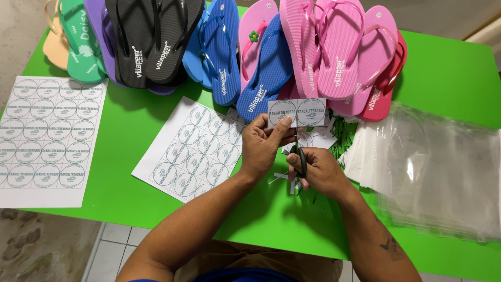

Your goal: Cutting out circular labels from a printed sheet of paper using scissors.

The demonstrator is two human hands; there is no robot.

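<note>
a small strip of paper with two round printed labels is pinched upright between the thumb and fingertips of the left hand, the fingers closed tight on its lower edge. just beside it, the right hand is curled shut through the black handles of a pair of scissors, whose blades are pointed up toward the gap between the two labels; how far the blades are parted cannot be told, since they are seen edge-on. under and behind the hands, thin white offcuts and a small heap of cut pieces are scattered on the green table, so some cutting is judged to be done already. to the left of the hands a sheet of round labels is laid at a slant, seemingly uncut, and well apart at the table's left edge a second, larger label sheet is laid flat and whole; most of the labels are thus judged to be left to cut. on the right, a stack of clear plastic bags is spread out, apparently unfilled. along the far edge, flip-flops in black, blue, pink, green, purple and peach are fanned out, unbagged.
</note>
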